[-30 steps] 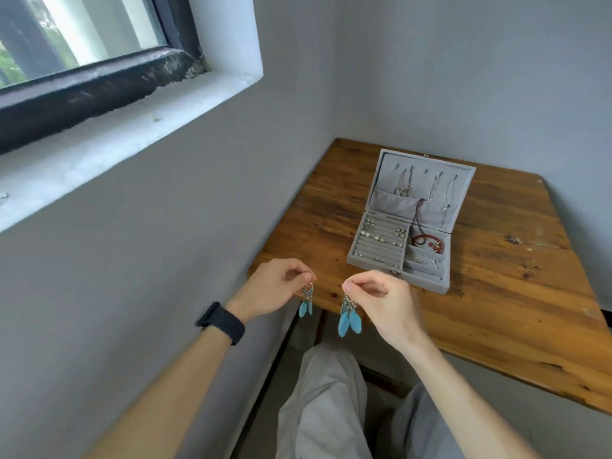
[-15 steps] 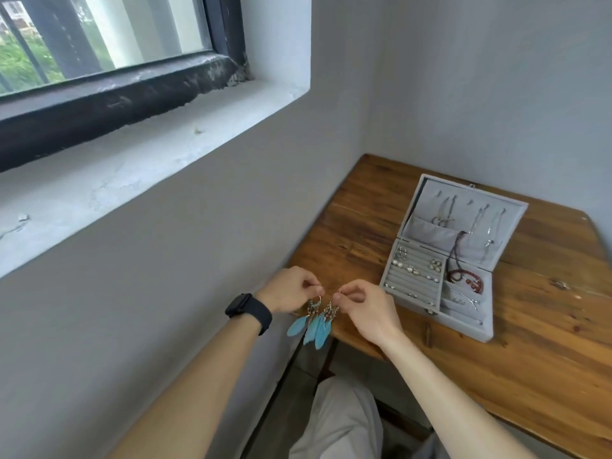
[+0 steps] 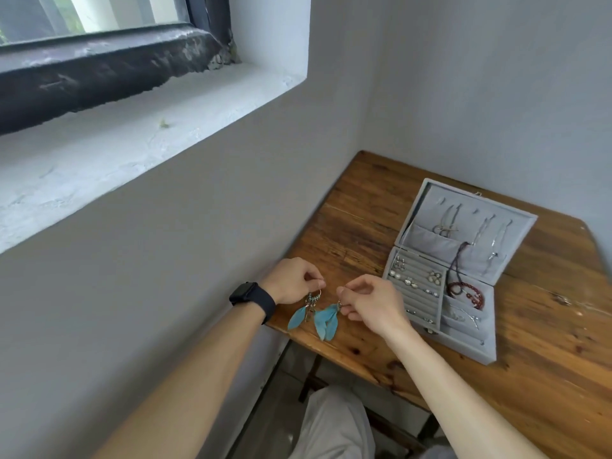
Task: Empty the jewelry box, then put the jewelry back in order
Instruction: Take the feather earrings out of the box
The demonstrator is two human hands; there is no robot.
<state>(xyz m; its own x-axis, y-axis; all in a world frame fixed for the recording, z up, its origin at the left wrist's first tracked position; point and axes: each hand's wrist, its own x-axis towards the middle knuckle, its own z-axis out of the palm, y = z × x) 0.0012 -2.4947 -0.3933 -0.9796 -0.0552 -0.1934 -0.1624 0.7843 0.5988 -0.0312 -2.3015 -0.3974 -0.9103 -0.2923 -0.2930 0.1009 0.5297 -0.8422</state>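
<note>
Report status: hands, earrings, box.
Left hand pinches one feather earring; right hand pinches second earring. Jewelry box open, pieces inside. Nothing between hands and box.

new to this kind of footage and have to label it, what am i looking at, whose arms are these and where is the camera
No machine here: a person wears one wide-angle camera on the head, so this single picture looks forward and down along their own arms. The left hand, with a dark watch on its wrist, pinches one blue feather earring; the right hand pinches the matching earring. Both dangle by the near corner of a wooden table. On it stands a grey jewelry box, lid open and tilted back. Small earrings sit in its padded rows, a red bead bracelet lies in a side compartment, thin chains hang inside the lid.
</note>
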